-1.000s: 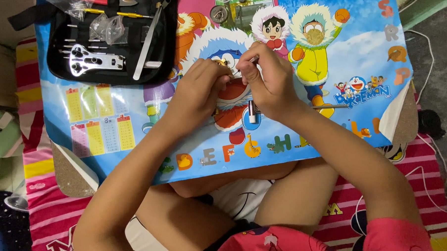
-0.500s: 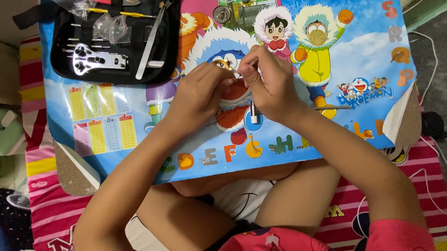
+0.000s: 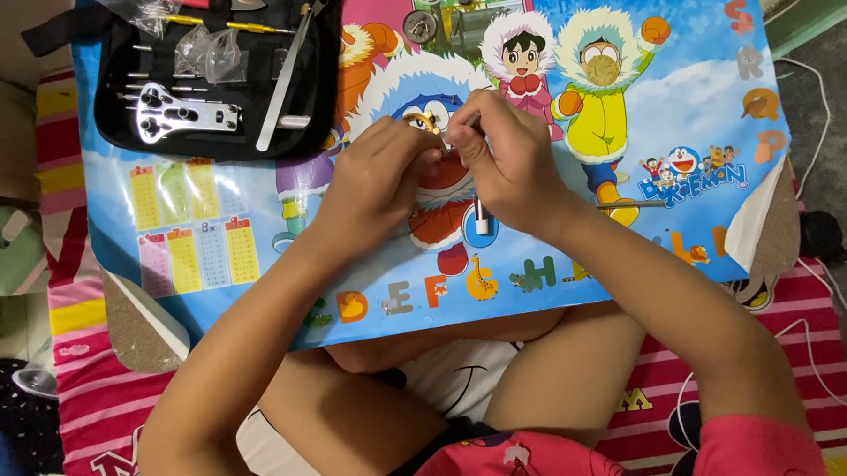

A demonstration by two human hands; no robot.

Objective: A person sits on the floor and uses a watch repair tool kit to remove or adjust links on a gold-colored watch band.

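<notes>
Both hands mid-work: left hand [image 3: 379,178] pinching small gold-rimmed round piece [image 3: 423,123] above cartoon mat [image 3: 701,116], right hand [image 3: 505,160] gripping slim metal tool [image 3: 480,213]. Unfinished; tool case [image 3: 216,76] lying open.

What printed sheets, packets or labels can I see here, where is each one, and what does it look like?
Cartoon poster: spread over the lap board under both hands, blue, with hooded figures and coloured letters along its edges.
Number tables: printed at the poster's left, yellow, green and grey columns.
Clear plastic packets: lying in the black tool case at upper left, crumpled, see-through.
Striped mat: beneath everything, pink, red and yellow bands.
</notes>
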